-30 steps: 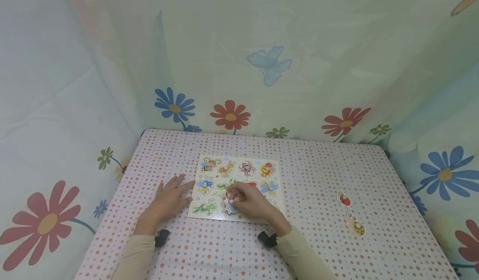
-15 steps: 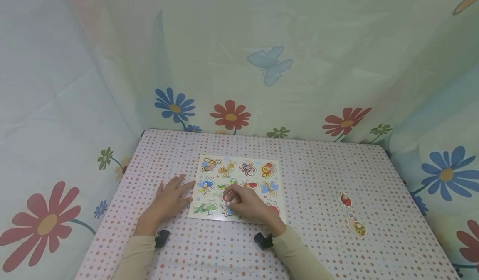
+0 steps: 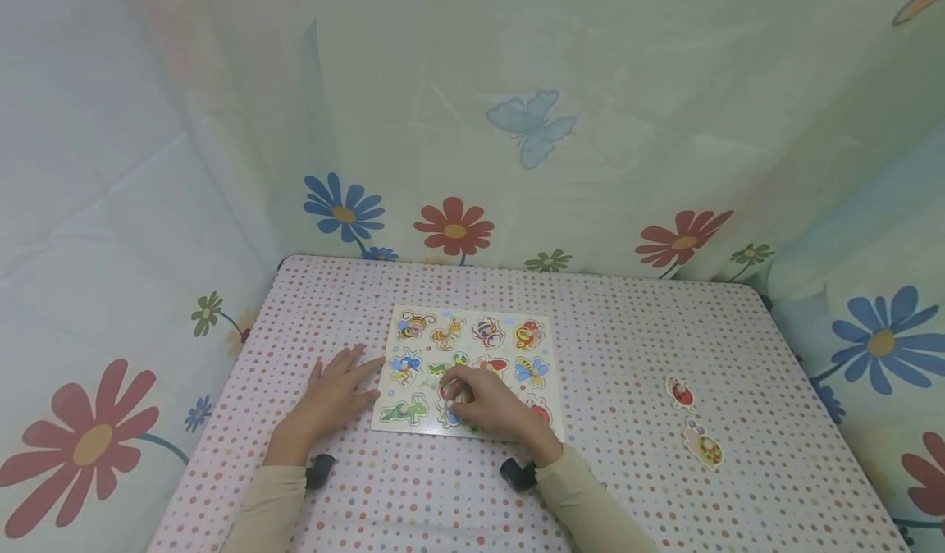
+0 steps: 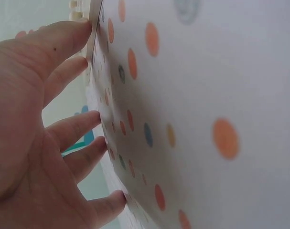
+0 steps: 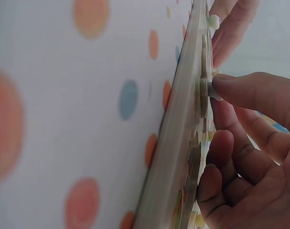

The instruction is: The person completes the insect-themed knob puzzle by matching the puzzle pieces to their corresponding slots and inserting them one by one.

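A wooden peg puzzle board [image 3: 428, 428] with several insect pieces lies flat on the table. In its front row, second from the left, is a red-and-blue insect piece [image 3: 449, 418], partly hidden by my right hand [image 3: 487, 401]. Thumb and forefinger pinch that piece's small knob [image 5: 213, 90], as the right wrist view shows; the other fingers curl over the board. My left hand [image 3: 328, 401] has its fingers spread at the board's left edge. In the left wrist view, the thumb [image 4: 75, 36] reaches that edge and the fingertips rest on the tablecloth.
Two loose pieces lie on the table to the right of the board: a red ladybird [image 3: 680, 393] and a yellow-green bug [image 3: 703, 446]. The dotted tablecloth [image 3: 627, 331] spreads around them. Printed curtains [image 3: 591, 208] stand behind and at both sides.
My right hand has shifted slightly left with the red-and-blue piece, which now lies more covered by the fingers. More of the red piece at the board's front right shows. The left hand stays put.
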Demonstrator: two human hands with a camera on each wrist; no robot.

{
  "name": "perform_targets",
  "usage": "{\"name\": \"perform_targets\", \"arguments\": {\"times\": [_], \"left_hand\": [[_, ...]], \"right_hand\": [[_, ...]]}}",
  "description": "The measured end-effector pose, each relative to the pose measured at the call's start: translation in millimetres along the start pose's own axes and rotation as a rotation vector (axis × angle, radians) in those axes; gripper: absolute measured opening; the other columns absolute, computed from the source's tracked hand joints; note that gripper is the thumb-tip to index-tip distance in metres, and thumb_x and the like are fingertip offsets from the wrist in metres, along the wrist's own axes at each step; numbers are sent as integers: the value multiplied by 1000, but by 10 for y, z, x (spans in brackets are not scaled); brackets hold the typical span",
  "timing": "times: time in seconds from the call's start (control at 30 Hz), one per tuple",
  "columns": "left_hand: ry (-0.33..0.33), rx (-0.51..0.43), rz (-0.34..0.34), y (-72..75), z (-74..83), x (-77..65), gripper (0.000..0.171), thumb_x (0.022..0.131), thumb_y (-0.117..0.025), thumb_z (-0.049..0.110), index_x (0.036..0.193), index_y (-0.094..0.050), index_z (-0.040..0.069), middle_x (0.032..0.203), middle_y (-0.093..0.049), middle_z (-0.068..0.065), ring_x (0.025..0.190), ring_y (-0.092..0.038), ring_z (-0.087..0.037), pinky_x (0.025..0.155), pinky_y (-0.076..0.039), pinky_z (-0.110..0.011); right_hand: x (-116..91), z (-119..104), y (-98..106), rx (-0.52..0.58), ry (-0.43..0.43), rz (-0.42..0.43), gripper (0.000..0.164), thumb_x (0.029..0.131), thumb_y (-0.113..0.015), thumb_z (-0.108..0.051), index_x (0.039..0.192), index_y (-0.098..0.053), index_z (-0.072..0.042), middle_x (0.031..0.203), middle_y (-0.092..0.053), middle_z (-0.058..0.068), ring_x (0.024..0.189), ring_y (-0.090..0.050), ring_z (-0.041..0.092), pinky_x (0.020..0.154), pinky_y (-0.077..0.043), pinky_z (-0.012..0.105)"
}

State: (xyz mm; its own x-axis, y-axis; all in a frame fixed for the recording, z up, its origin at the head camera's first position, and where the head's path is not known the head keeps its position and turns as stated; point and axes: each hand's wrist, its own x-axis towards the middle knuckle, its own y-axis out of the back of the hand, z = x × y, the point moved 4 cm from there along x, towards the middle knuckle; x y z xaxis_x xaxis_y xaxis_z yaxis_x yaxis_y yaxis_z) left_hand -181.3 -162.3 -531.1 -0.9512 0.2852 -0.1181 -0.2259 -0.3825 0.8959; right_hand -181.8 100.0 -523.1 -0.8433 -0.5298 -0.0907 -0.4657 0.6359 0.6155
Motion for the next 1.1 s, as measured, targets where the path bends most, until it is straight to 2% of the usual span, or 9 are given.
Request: {"name": "perform_targets", "arguments": {"times": [0.47,0.6,0.83,0.97,1.1], "left_hand": [[4,2,-6,6,14,-6,56,98,-64,34,151,-48,23,162,-25,-16,149,-17,-41,115,-2,-69],[7,1,-7,3,12,-6,56,98,-64,34,151,-47,23,163,-24,-16,149,-16,-41,115,-2,-69],[7,0,-8,-13,-3,-2,57,98,-64,34,151,-47,24,163,-24,-15,149,-16,-40,115,-2,-69],[4,-2,-9,-16,-3,-6,57,98,-64,34,151,-47,24,163,-24,-16,149,-16,-40,115,-2,-68],[3,0,-7,-10,-3,-3,57,98,-64,34,151,-47,24,163,-24,-16,149,-16,-40,115,-2,-69]], "right_hand": [[6,-2,0,-25,7,-16,28,91,-73,-9,117,-66,-17,94,-66,-10,70,-52,11,61,-46,25],[-19,8,34,-27,11,8,32,91,-73,-10,121,-66,-18,97,-66,-10,72,-54,11,63,-48,26],[-124,71,213,-21,8,92,32,92,-68,-5,122,-66,-15,99,-66,-9,76,-54,12,65,-49,27],[-237,127,393,-20,23,168,29,91,-71,-3,119,-67,-9,97,-68,-3,72,-54,14,59,-48,26],[-381,229,585,-26,-16,246,31,89,-72,-2,119,-67,-8,99,-70,0,70,-54,14,55,-46,25]]}}
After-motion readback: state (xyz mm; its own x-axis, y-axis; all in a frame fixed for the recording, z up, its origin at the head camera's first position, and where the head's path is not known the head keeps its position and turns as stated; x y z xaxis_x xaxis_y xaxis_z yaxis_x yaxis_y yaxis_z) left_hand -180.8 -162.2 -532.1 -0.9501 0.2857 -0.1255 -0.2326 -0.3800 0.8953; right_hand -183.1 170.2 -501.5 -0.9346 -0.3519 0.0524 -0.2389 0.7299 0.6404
